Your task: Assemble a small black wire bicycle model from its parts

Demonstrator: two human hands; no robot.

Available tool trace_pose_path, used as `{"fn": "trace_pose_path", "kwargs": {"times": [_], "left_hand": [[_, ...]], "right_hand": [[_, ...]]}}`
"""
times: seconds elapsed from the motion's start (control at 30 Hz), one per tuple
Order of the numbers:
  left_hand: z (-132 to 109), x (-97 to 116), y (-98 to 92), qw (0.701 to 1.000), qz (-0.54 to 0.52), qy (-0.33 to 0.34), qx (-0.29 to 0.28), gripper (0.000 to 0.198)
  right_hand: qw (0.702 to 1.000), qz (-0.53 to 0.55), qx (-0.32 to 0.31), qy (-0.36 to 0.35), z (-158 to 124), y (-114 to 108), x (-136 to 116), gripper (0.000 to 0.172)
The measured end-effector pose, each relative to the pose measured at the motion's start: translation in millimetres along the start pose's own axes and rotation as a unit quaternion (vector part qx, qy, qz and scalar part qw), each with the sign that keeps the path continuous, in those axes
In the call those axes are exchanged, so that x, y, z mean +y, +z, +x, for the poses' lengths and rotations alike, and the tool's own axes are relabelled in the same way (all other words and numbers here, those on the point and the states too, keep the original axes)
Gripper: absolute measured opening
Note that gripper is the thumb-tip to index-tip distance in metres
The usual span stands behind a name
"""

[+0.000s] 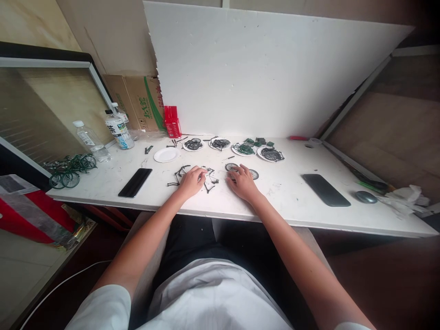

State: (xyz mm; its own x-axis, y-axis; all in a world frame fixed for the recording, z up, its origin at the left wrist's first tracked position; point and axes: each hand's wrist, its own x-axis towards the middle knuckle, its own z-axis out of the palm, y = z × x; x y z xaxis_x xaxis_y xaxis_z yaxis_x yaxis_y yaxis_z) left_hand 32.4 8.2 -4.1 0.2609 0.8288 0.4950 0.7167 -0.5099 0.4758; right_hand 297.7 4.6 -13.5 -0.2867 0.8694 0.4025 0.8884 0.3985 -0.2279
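Observation:
My left hand is over the middle of the white table, fingers curled and tips pressed together; what they hold, if anything, is too small to make out. Dark toy bicycle frame parts lie on its left side, and more thin frame parts lie by its fingertips. My right hand rests palm down with the fingers apart. Beneath and beside its fingers are small black spoked wheels, one at the upper left and another to the right.
Behind the hands stand paper plates of small parts, including black wheels and green pieces. A bare white plate and a phone are left. Assembled green toy bicycles and bottles stand farther left; a dark slab lies right.

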Motion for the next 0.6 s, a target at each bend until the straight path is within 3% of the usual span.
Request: {"fn": "trace_pose_path", "kwargs": {"times": [0.2,0.47,0.6], "left_hand": [[0.4,-1.5,1.9,1.000,0.003,0.000,0.001,0.023],[1.6,-3.2,1.8,1.000,-0.002,0.022,0.002,0.031],[1.4,-5.1,2.6,1.000,-0.005,0.014,-0.003,0.030]], "right_hand": [[1.000,0.004,-0.009,-0.011,-0.2,1.6,0.6,0.046],[0.998,0.012,0.041,-0.038,5.9,-6.0,-5.6,0.046],[0.999,-0.009,-0.010,-0.052,22.7,-9.8,-12.7,0.037]]}}
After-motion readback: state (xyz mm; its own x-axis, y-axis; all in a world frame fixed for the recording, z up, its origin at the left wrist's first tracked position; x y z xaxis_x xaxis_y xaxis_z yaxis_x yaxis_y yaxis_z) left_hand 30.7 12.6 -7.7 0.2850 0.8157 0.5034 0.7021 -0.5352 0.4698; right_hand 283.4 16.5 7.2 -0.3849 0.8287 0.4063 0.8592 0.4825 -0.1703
